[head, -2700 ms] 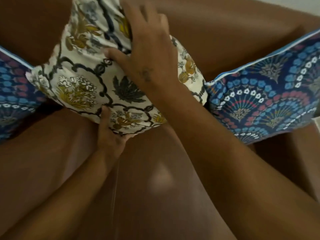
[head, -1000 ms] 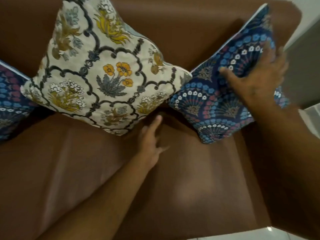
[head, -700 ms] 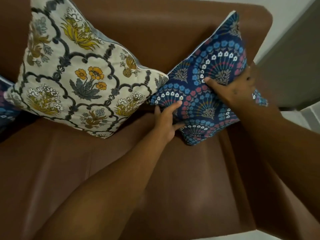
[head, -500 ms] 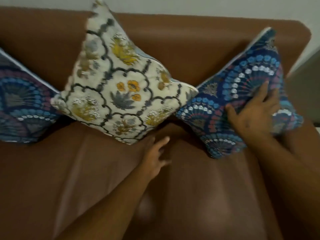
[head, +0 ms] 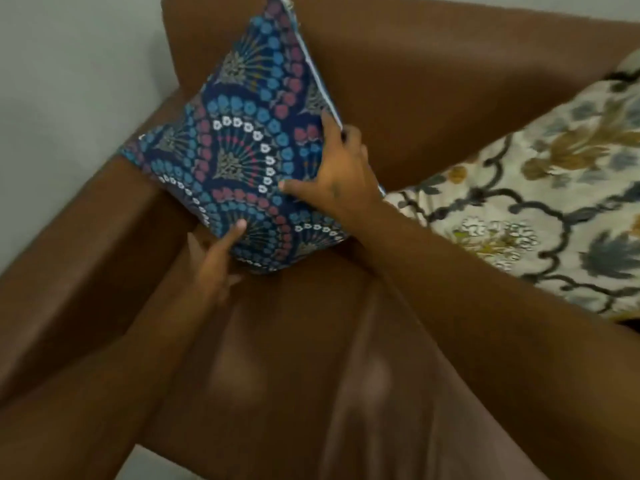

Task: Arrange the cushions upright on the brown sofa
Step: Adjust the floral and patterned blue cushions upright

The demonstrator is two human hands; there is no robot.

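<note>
A blue cushion (head: 242, 157) with a fan pattern stands on one corner at the left end of the brown sofa (head: 433, 81), leaning on the backrest beside the armrest. My right hand (head: 332, 174) grips its right edge, fingers curled behind it and thumb on the front. At the cushion's lower corner my left hand (head: 214, 258) holds it from below, thumb pressed on the front. A cream floral cushion (head: 536, 202) leans on the backrest to the right, its left corner touching the blue one behind my right wrist.
The sofa's left armrest (head: 86, 254) runs along the left, with a grey wall (head: 69, 64) behind it. The brown seat (head: 294, 375) stretches out below my arms. A strip of pale floor (head: 149, 465) shows at the bottom.
The view has swung from the sofa's right end to its left end. My hands have left the right blue cushion and now hold the left blue cushion.
</note>
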